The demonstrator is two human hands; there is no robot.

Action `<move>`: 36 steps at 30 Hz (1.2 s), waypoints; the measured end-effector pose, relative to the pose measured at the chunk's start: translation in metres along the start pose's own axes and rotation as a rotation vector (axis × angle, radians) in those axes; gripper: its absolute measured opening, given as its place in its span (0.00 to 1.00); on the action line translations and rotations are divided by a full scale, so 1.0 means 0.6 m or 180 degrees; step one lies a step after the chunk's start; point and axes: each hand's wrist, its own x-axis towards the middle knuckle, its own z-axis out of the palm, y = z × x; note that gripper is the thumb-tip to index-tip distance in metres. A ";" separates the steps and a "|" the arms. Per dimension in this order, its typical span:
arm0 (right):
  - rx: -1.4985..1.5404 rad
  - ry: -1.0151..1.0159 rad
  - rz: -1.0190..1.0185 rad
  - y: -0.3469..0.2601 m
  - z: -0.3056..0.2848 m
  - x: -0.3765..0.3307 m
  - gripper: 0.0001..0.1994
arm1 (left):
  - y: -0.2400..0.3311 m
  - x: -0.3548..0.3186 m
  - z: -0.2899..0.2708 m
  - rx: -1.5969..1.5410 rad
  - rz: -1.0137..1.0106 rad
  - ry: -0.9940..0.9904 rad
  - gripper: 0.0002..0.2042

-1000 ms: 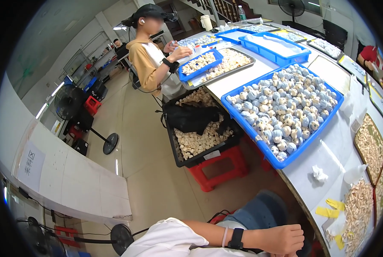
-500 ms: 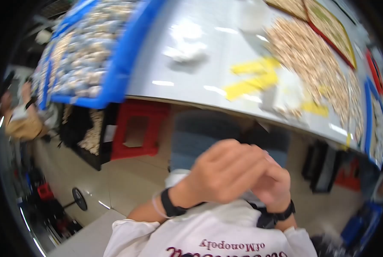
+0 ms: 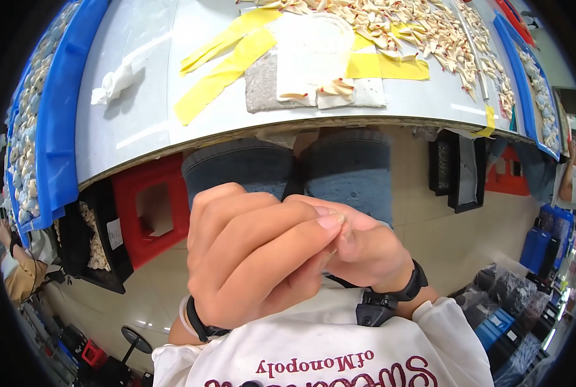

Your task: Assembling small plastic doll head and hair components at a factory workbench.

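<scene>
In front of my chest my left hand [image 3: 249, 248] and my right hand [image 3: 375, 251] meet, both with curled fingers. The left fingertips press against the right thumb and index finger. Whatever lies between them, if anything, is hidden or too small to make out. Beyond the hands is the table [image 3: 143, 97]. Near its edge lie a white pad [image 3: 307, 55] and a grey speckled pad [image 3: 260, 84], with yellow tape strips [image 3: 230, 74] around them. A few small cream pieces with red tips [image 3: 336, 87] rest on the white pad.
Many similar cream pieces [image 3: 397, 26] are spread farther back. A crumpled tissue [image 3: 114, 85] lies left of the tape. Blue trays [image 3: 62, 135] with pale pieces stand at both table ends. Below are a red stool [image 3: 123, 232], a black crate [image 3: 117, 258] and black bins [image 3: 472, 174].
The view has turned, so the table's contents appear farther left and higher. Both hands stay together and now look larger, with the left fingertips against the right thumb in plain sight.
</scene>
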 end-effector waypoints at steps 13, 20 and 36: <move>0.0017 -0.0045 -0.0032 0.001 0.004 0.012 0.18 | 0.009 -0.001 -0.014 0.0506 0.0301 -0.0155 0.12; 0.0118 0.0172 0.0151 0.002 0.005 0.008 0.25 | 0.010 -0.004 -0.009 0.0751 0.0395 -0.0001 0.12; -0.0111 0.0271 0.0184 -0.016 0.019 0.006 0.13 | 0.005 -0.002 -0.012 0.0693 0.0484 -0.0046 0.13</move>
